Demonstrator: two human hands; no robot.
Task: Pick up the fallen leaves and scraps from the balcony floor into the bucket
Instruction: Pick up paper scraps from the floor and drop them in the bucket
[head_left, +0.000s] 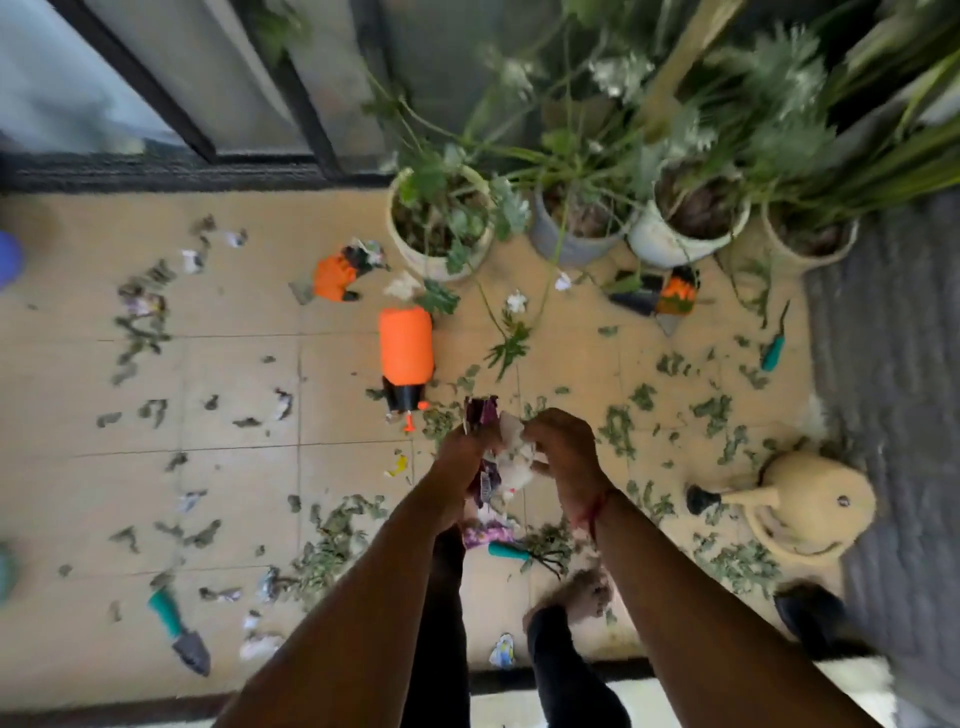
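Both hands, left (464, 451) and right (563, 448), closed around a wad of wrappers and paper scraps (501, 457), held above the balcony floor (239, 364). Mid-gathering; leaves (618, 428) everywhere below. Bucket nowhere in view. Next: find it, drop the bundle in.

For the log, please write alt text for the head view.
Left hand and right hand together clutch a bundle of white and purple paper scraps above a tan tiled balcony floor strewn with green leaf litter, near a toppled orange spray bottle.
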